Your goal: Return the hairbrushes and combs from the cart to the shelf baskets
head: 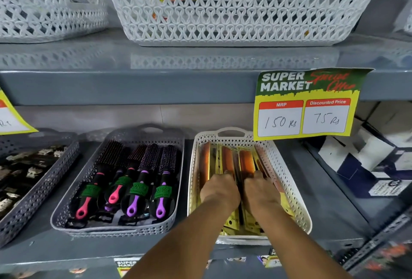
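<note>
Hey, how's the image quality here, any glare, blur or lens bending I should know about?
Head view: wide-angle bending curves the upper shelf edge and the white basket; that glossy shelf mirrors the basket; edges go soft, bottom-right corner blurred; the price sign reads sharp; left hand and right hand evenly lit.

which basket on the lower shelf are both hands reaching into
The white basket holding orange combs, right of the grey hairbrush basket; left hand and right hand are inside it.
</note>
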